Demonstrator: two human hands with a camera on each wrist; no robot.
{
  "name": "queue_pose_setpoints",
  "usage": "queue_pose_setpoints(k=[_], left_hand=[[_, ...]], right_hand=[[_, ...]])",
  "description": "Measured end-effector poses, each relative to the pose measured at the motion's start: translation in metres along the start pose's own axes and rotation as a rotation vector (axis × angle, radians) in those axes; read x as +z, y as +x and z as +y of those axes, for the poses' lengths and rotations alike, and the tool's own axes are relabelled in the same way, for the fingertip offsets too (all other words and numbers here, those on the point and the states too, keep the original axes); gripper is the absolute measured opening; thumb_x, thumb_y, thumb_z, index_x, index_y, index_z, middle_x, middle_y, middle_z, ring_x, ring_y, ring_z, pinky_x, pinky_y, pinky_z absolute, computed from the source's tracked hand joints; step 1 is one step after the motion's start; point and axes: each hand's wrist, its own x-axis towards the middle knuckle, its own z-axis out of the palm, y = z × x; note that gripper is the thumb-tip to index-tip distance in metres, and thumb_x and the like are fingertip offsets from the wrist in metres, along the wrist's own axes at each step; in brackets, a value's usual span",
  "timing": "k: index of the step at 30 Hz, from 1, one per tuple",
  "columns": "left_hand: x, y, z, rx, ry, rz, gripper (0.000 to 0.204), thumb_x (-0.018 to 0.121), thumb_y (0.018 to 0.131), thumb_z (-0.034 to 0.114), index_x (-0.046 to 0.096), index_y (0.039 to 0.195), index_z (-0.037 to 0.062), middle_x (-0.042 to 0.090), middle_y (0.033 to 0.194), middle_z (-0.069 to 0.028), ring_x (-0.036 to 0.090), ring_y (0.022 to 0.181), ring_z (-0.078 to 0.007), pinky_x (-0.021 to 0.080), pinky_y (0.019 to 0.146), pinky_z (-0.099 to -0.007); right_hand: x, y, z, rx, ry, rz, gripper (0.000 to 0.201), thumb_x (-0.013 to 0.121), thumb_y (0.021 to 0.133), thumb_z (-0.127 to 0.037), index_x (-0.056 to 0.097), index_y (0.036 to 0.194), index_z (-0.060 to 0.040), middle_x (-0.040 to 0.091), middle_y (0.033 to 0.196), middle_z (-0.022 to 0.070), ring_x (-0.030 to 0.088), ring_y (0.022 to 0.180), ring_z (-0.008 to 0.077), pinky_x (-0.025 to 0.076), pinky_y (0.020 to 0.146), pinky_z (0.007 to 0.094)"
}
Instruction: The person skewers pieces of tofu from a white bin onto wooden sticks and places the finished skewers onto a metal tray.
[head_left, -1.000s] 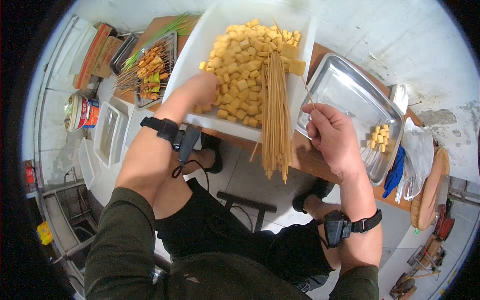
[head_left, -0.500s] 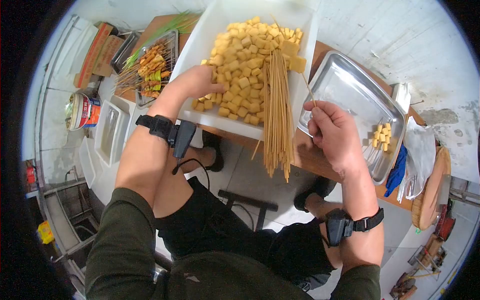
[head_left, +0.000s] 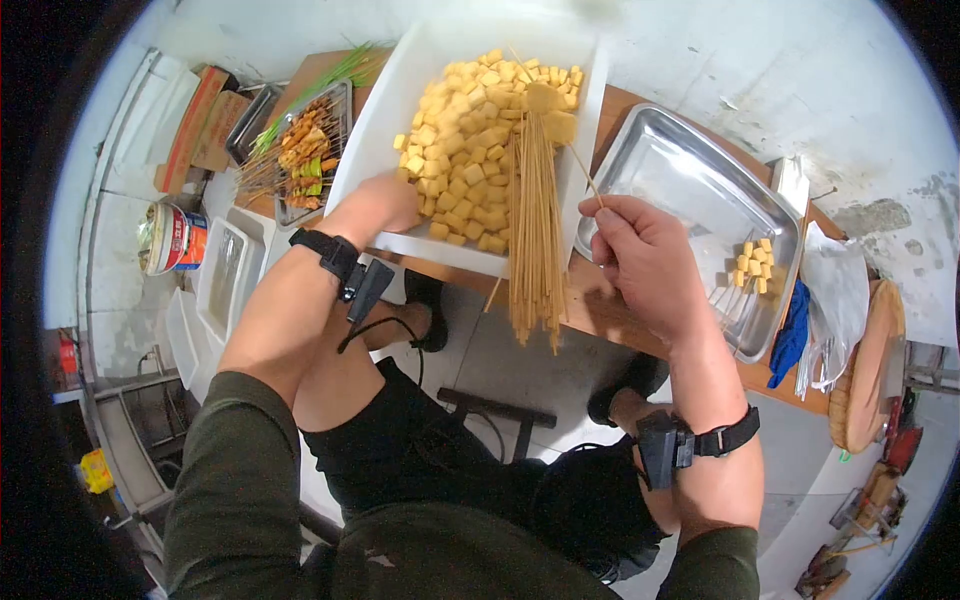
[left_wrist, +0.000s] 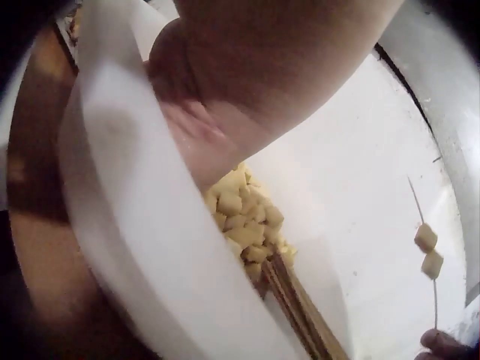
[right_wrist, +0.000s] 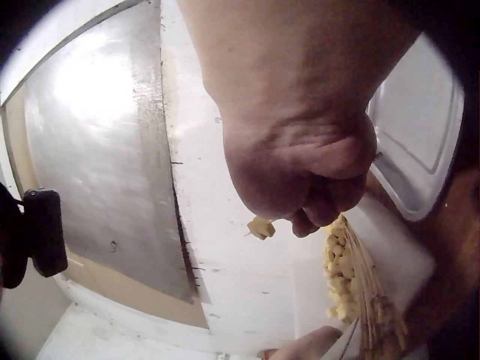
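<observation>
Head view: skewering yellow cubes at the counter

Right hand (head_left: 648, 262) pinches a thin skewer (left_wrist: 427, 247) carrying two cubes, held above the white tray (head_left: 600, 95). Left hand (head_left: 385, 200) reaches into the cube pile (head_left: 470, 140); its finger posture I cannot tell. Loose skewer bundle (head_left: 535, 240) overhangs the counter (head_left: 610, 310) edge. Risk: a nudge could tip the bundle to the floor; the sharp tip could prick fingers.

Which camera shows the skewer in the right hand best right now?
Left wrist: the skewer stands clear against the white wall with two cubes threaded on it. The head view shows only a thin stick above the right hand; the right wrist view shows just one cube below the fist.
</observation>
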Motion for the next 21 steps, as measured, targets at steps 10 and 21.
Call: queue_pose_setpoints(k=[10, 21], left_hand=[[0.005, 0.022, -0.012, 0.166, 0.028, -0.091, 0.027, 0.070, 0.072, 0.016, 0.071, 0.093, -0.0010, 0.070, 0.094, -0.0211, 0.067, 0.091, -0.0369, 0.054, 0.075, -0.0409], [0.031, 0.029, -0.026, 0.184, -0.121, 0.174, 0.023, 0.074, 0.066, 0.012, 0.073, 0.083, -0.0025, 0.070, 0.084, -0.0218, 0.068, 0.083, -0.0380, 0.054, 0.071, -0.0413]], right_hand=[[-0.002, -0.006, -0.008, -0.039, 0.008, -0.027, 0.026, 0.054, 0.095, -0.017, 0.067, 0.104, 0.0044, 0.059, 0.067, 0.0046, 0.054, 0.062, 0.0120, 0.045, 0.060, 0.0281], [0.001, -0.004, -0.006, -0.070, -0.009, -0.054, 0.028, 0.053, 0.096, -0.019, 0.067, 0.104, 0.0036, 0.060, 0.066, 0.0056, 0.056, 0.060, 0.0130, 0.046, 0.058, 0.0289]])
